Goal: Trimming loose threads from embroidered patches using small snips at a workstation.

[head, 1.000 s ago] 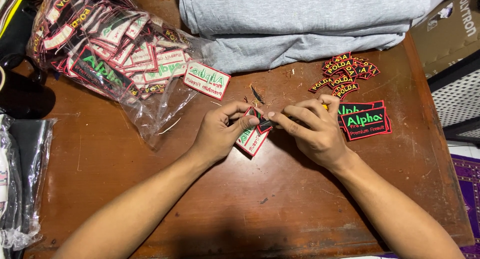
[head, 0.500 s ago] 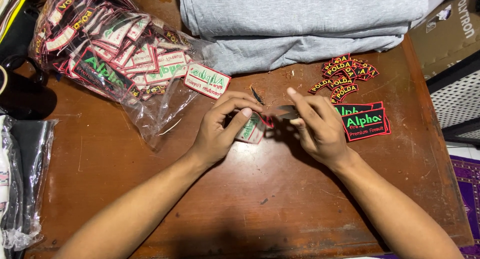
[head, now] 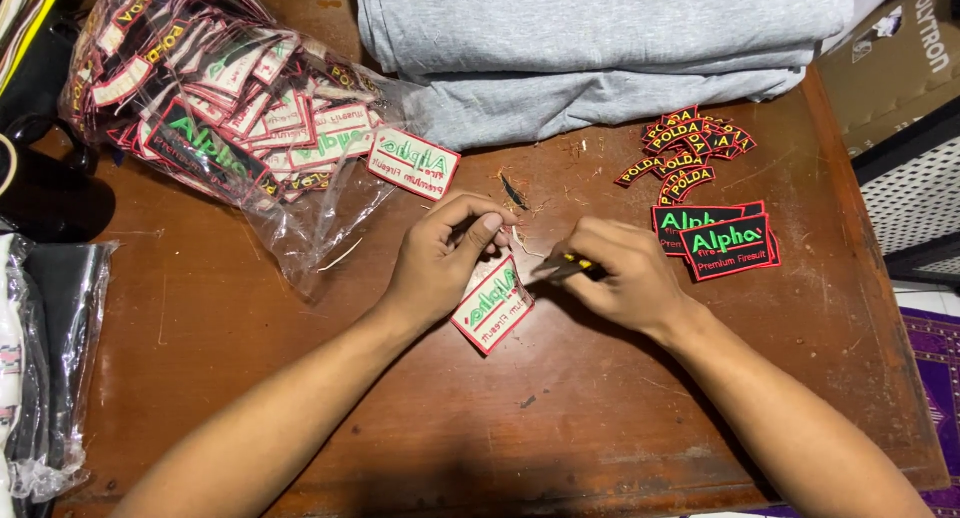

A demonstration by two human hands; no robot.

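My left hand (head: 440, 263) pinches the upper edge of a rectangular embroidered patch (head: 494, 306), seen from its pale back side with red edging, held just above the brown wooden table (head: 250, 378). My right hand (head: 625, 273) grips small thread snips (head: 560, 268) with a yellow-marked handle, their dark tips pointing left toward the patch's top edge. A thin pale thread sticks up between the two hands.
A clear plastic bag (head: 230, 108) stuffed with patches lies at the back left, one loose patch (head: 413, 162) beside it. Stacked black patches (head: 715, 240) and small arched patches (head: 690, 148) lie right. Folded grey cloth (head: 600, 48) fills the back. Thread scraps (head: 515, 188) litter the middle.
Both hands dropped slightly toward me. The patch turned to hang lower under my left fingers, and the snips moved to its upper right edge.
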